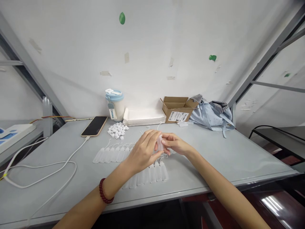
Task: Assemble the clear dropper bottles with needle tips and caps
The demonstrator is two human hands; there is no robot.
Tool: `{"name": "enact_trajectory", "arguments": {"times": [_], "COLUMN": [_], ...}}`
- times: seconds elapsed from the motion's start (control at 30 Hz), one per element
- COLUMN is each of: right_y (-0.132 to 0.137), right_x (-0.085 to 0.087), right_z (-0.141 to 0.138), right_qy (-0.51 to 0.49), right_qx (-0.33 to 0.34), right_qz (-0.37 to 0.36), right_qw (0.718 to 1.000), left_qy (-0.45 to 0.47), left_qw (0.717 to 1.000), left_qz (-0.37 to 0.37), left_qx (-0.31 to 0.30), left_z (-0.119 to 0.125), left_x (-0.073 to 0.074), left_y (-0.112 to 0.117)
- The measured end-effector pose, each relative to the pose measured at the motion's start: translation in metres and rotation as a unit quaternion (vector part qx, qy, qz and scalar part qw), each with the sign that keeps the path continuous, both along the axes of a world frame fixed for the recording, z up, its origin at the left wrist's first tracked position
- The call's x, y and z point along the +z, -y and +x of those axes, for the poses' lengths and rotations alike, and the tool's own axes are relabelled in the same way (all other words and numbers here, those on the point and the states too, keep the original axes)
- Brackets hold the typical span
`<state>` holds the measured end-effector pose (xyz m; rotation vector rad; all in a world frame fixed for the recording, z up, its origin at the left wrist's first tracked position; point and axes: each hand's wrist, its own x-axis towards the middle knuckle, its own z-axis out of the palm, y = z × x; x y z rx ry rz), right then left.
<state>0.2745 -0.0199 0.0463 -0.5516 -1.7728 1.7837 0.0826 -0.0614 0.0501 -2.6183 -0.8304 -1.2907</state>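
Both of my hands meet above the middle of the grey table. My left hand and my right hand pinch one small clear plastic bottle between their fingertips. A red bead bracelet circles my left wrist. Below the hands lies a row of clear bottles. A second row of bottles with thin strings lies to the left. A heap of small white caps sits behind that row.
A phone lies at the back left with a white cable looping over the table. Along the wall stand a blue-lidded cup, a stack of white sheets, an open cardboard box and a bundle of blue cloth.
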Motion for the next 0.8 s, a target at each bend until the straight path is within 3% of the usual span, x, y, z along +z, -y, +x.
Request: {"name": "enact_trajectory", "arguments": {"times": [0.23,0.47,0.8], "right_y": [0.0000,-0.0009,-0.0014], "right_x": [0.0001,-0.0018,-0.0037], "right_z": [0.0015,0.0022,0.0032], "right_qy": [-0.014,-0.051,-0.035], "right_qx": [0.026,-0.079,-0.048], "right_qz": [-0.012,-0.017,0.005], "right_qw": [0.999,0.995,0.998], "left_qy": [0.003,0.014,0.031], "left_qw": [1.000,0.998,0.998], "left_qz": [-0.005,-0.056,-0.046], "left_qx": [-0.027,-0.020,-0.025], "left_z": [-0.0021,-0.0011,-0.0008], "left_x": [0.0025,-0.0002,-0.0057], "left_y": [0.0012,0.0052,0.0037]}}
